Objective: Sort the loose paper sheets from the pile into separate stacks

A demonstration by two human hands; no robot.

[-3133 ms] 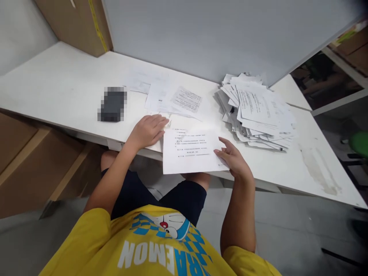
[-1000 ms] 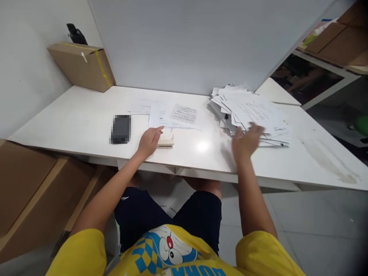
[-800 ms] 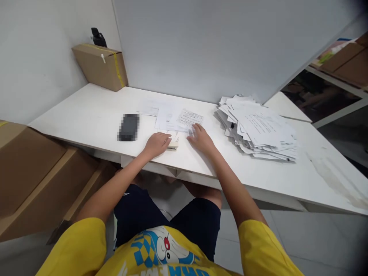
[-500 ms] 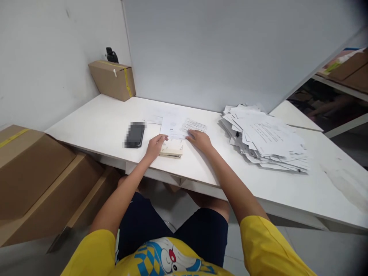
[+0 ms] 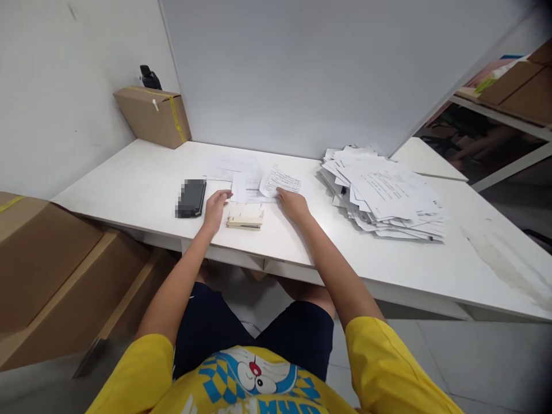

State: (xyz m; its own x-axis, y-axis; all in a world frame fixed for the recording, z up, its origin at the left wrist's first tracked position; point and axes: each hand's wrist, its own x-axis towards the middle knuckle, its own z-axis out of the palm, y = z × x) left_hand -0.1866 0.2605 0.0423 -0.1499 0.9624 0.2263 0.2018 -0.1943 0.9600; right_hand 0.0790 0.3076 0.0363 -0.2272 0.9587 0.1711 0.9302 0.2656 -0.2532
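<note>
My right hand (image 5: 294, 204) pinches the lower edge of a printed paper slip (image 5: 282, 180), whose left side curls up off the sheets below. My left hand (image 5: 216, 208) is held at the left end of a cream-coloured stapler (image 5: 244, 222), its fingers loosely bent and apart with nothing seen in them. The stapler lies near the front edge of the white desk. Behind it, between my hands, several white sheets (image 5: 245, 185) overlap flat on the desk. A black handheld device (image 5: 192, 198), partly blurred out, rests to the left of my left hand.
A tall, uneven paper stack (image 5: 383, 190) stands on the right of the white desk (image 5: 297, 241). A taped cardboard box (image 5: 150, 118) sits in the back left corner, with a black object (image 5: 149, 77) behind it. Larger cardboard boxes (image 5: 47, 270) fill the floor at left.
My right hand has closed on the printed slip and raised its edge, shifting it a little. My left hand has moved away leftward from the stapler and sheets. The whole view has shifted slightly.
</note>
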